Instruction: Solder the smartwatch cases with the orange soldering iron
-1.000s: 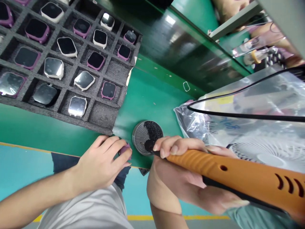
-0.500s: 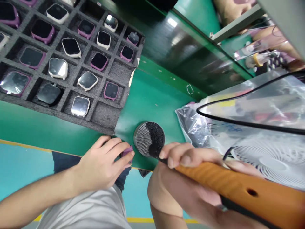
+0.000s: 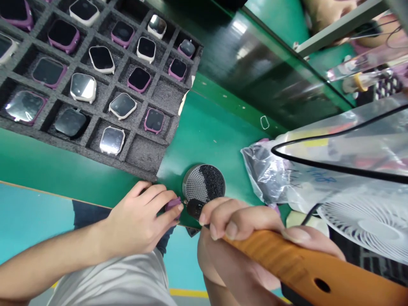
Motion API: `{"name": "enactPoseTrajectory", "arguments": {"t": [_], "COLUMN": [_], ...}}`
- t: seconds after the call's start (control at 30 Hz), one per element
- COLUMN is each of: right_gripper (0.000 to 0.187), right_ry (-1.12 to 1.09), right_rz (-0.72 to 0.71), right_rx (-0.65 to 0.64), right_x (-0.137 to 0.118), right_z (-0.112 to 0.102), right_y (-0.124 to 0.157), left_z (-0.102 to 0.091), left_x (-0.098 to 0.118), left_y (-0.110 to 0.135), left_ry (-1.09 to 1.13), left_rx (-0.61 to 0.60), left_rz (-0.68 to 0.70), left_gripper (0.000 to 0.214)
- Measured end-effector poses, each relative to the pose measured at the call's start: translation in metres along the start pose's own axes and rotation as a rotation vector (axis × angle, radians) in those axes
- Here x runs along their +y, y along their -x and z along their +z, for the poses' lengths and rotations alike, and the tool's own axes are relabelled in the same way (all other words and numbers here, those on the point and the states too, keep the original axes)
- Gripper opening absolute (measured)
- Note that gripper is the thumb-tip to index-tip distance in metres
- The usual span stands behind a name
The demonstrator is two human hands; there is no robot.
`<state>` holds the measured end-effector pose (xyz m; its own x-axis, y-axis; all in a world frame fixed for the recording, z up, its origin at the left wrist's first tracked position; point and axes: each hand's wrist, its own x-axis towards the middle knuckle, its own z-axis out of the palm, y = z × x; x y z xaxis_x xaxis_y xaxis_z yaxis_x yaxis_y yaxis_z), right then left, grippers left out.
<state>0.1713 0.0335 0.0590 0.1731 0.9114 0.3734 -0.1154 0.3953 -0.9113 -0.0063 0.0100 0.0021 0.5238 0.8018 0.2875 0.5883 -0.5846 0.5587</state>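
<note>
My left hand (image 3: 143, 216) pinches a small purple watch case (image 3: 173, 205) at the front edge of the green bench. Most of that case is hidden by the fingers. An orange electric screwdriver (image 3: 283, 255) with a black nose is gripped in my right hand (image 3: 236, 225). Its tip points left and lies close beside the purple case; whether the two touch I cannot tell. Just behind the tip stands a round metal dish (image 3: 195, 185) with a dimpled plate, partly covered by tiny black pieces that look like screws.
A grey foam tray (image 3: 145, 159) at left holds several purple and white watches in its compartments. Clear plastic bags (image 3: 270, 174), a black cable (image 3: 318, 163) and a white fan (image 3: 369, 225) crowd the right side. A thin white frame (image 3: 264, 122) lies toward the back. Another person is partly visible beyond.
My right hand has drawn the screwdriver tip from over the round dish leftward to the purple watch case. My left hand keeps its hold, and the view has shifted slightly.
</note>
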Motion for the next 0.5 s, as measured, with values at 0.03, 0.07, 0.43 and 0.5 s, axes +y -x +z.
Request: {"name": "enactPoseTrajectory", "arguments": {"t": [0.03, 0.07, 0.43, 0.5], "right_gripper": [0.050, 0.047, 0.051, 0.045], "right_ry": [0.001, -0.001, -0.008, -0.017], "right_rz": [-0.003, -0.009, -0.025, -0.041], "right_rx": [-0.009, -0.009, -0.071, -0.082], "right_x": [0.000, 0.000, -0.005, -0.001], "right_z": [0.000, -0.001, 0.008, 0.009], "right_y": [0.000, 0.000, -0.004, -0.004], "left_z": [0.000, 0.000, 0.001, 0.001], "left_x": [0.000, 0.000, 0.000, 0.000], "left_y": [0.000, 0.000, -0.001, -0.001], "left_ry": [0.000, 0.001, 0.016, 0.019], "left_rx": [0.000, -0.001, 0.011, 0.006], "left_rz": [-0.001, -0.002, -0.012, -0.014], "left_gripper": [0.024, 0.024, 0.023, 0.023]}}
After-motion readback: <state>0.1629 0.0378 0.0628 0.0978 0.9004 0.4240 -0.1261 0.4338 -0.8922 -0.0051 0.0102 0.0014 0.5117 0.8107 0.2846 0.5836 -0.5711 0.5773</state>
